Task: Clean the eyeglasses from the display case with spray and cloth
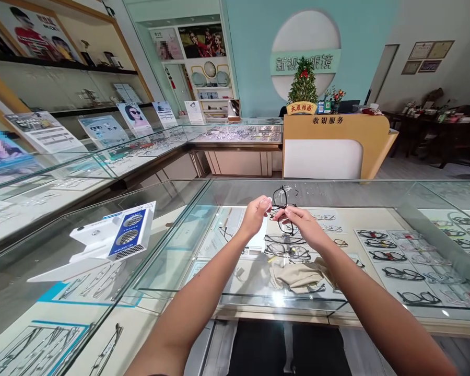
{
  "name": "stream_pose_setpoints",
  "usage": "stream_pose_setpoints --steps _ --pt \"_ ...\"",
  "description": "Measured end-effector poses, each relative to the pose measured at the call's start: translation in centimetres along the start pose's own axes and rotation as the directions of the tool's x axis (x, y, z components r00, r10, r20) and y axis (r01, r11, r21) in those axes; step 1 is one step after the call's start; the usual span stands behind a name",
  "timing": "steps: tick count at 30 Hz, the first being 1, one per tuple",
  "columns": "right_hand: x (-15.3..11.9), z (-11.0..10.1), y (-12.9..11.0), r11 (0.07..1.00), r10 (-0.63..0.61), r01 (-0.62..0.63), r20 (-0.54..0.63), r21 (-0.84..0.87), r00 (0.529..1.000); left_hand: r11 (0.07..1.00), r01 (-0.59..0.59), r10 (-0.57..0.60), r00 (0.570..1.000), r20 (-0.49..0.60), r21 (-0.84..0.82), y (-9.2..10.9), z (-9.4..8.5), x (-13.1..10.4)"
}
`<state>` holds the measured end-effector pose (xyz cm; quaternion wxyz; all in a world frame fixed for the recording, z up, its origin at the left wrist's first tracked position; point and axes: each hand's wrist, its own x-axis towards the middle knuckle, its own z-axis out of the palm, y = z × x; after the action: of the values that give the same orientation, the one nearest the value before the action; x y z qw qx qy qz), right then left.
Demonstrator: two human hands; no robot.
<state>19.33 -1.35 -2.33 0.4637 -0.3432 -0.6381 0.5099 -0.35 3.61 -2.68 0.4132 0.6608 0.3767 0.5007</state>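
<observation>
Black-framed eyeglasses are held up on end above the glass counter, one lens over the other. My right hand pinches them near the middle of the frame. Close against their left side, my left hand is closed on a small white thing, soft-looking and mostly covered by the fingers. Whether it touches the lens I cannot tell. Below my hands are a crumpled beige cloth and more eyeglasses.
The glass display counter holds rows of eyeglasses on the right. At left stands a blue and white display box. More glass cases run along the left wall. Across the aisle is a yellow and white cashier desk.
</observation>
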Motion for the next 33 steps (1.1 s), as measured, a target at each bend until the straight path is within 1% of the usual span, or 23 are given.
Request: stream_pose_setpoints --steps 4,9,11,14,16,18,21,22,24,26,28,30,33 --pt "0.0 0.3 -0.2 1.0 -0.008 0.009 0.02 -0.005 1.0 0.999 -0.007 0.006 1.0 0.022 0.038 0.0 0.1 -0.1" --pt "0.0 0.1 0.0 1.0 -0.004 0.004 0.019 0.015 1.0 0.999 -0.001 0.0 0.999 0.034 0.038 0.5 0.3 -0.2" --pt "0.1 0.0 0.3 0.998 -0.009 0.009 0.009 0.064 1.0 0.999 -0.007 0.006 0.999 0.034 0.039 0.6 0.3 -0.2" --pt "0.3 -0.1 0.6 0.982 -0.009 0.013 -0.024 0.189 1.0 0.998 -0.017 0.015 0.999 0.051 0.058 0.4 0.3 -0.2" --pt "0.5 -0.1 0.6 0.96 0.014 0.006 -0.071 0.28 0.997 0.996 -0.025 0.019 0.997 0.068 0.085 0.1 0.3 -0.4" --pt "0.6 -0.2 0.5 0.936 0.042 0.004 -0.124 0.351 0.991 0.988 -0.039 0.026 0.996 0.089 0.147 -0.1 0.5 -0.6" --pt "0.7 -0.1 0.3 0.922 0.052 0.014 -0.16 0.387 0.986 0.963 -0.062 0.022 0.988 0.152 0.263 -0.3 0.8 -0.9" --pt "0.7 -0.1 0.2 0.922 0.048 0.017 -0.159 0.387 0.986 0.959 -0.059 0.011 0.985 0.17 0.277 -0.2 0.9 -1.0" --pt "0.7 -0.1 0.2 0.923 0.048 0.017 -0.159 0.384 0.986 0.97 -0.037 -0.006 0.984 0.177 0.241 -0.1 0.8 -1.0" --pt "0.6 -0.1 0.2 0.922 0.05 0.016 -0.159 0.387 0.986 0.984 -0.03 0.004 0.989 0.146 0.177 -0.1 0.5 -0.7" --pt "0.7 -0.1 0.3 0.917 0.051 0.017 -0.16 0.398 0.986 0.985 -0.037 0.024 0.997 0.077 0.167 -0.1 0.0 -0.2" --pt "0.7 -0.2 0.3 0.909 0.057 0.013 -0.156 0.417 0.986 0.974 -0.005 0.01 1.0 -0.022 0.226 -0.5 -0.8 0.5" --pt "0.7 -0.4 0.3 0.894 0.075 -0.003 -0.143 0.448 0.987 0.941 0.106 -0.057 0.985 -0.16 0.321 -1.5 -2.2 1.6"
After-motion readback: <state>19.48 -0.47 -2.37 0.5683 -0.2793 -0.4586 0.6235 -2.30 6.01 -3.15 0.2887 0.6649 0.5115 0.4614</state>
